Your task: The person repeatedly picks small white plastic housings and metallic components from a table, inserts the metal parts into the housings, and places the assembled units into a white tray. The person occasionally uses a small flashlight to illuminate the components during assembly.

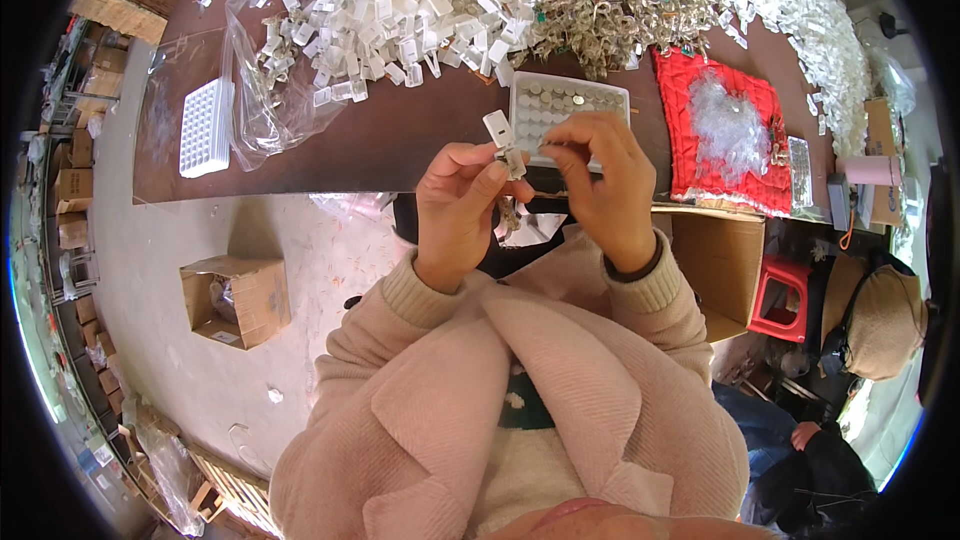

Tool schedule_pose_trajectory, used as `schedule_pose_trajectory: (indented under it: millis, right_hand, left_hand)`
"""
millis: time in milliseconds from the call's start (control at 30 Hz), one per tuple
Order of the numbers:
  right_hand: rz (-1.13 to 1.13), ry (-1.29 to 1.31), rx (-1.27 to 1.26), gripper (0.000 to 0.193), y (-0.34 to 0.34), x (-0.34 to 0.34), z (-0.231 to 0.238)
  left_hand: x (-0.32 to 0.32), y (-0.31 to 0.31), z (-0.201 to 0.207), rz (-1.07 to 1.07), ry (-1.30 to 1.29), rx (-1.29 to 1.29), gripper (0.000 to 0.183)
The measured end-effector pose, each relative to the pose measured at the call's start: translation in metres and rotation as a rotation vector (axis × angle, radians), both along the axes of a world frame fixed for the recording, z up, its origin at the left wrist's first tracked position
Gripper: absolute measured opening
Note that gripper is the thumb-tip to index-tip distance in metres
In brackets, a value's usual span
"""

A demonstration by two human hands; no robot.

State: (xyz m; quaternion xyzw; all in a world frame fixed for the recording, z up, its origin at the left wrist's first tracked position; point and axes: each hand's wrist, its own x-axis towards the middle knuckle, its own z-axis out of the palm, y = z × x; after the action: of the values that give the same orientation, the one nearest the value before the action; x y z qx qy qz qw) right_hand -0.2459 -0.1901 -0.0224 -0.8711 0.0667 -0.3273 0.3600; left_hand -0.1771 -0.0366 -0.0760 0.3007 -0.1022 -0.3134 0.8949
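My left hand (pixel 460 210) is closed, with thumb and fingers pinching a small white plastic case (pixel 497 127) that stands up above the fingertips. A greyish, partly clear piece (pixel 514 162) sits just below the case in the same grip. More shiny pieces hang under that hand, too small to tell apart. Close by on the right, my right hand (pixel 612 185) has thumb and forefinger pinched together on something tiny and grey that I cannot make out. Behind the right hand lies a white tray (pixel 626 105) with rows of round silvery button cells (pixel 548 98).
Heaps of white plastic parts (pixel 400 5) and metallic clips (pixel 620 0) cover the table's far side. A white gridded tray (pixel 206 130) lies left; a red cloth (pixel 680 100) bearing clear pieces lies right. Below are cardboard boxes (pixel 262 305) and a red stool (pixel 780 325). Another person (pixel 800 450) sits lower right.
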Motion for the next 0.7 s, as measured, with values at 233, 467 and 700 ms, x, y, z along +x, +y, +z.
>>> schedule_pose_trajectory:
  millis: [233,467,700]
  right_hand:
    - [0.113,-0.042,-0.034,0.021,0.019,-0.008,0.004]
    - [0.104,0.056,-0.06,0.021,0.023,-0.011,0.01]
    - [0.091,0.058,-0.037,0.022,0.026,-0.015,0.016]
  left_hand:
    - [-0.006,0.001,0.005,0.018,-0.136,0.043,0.014]
    - [-0.008,0.002,0.006,0.014,-0.133,0.073,0.014]
    - [-0.008,0.003,0.008,-0.007,-0.121,0.044,0.014]
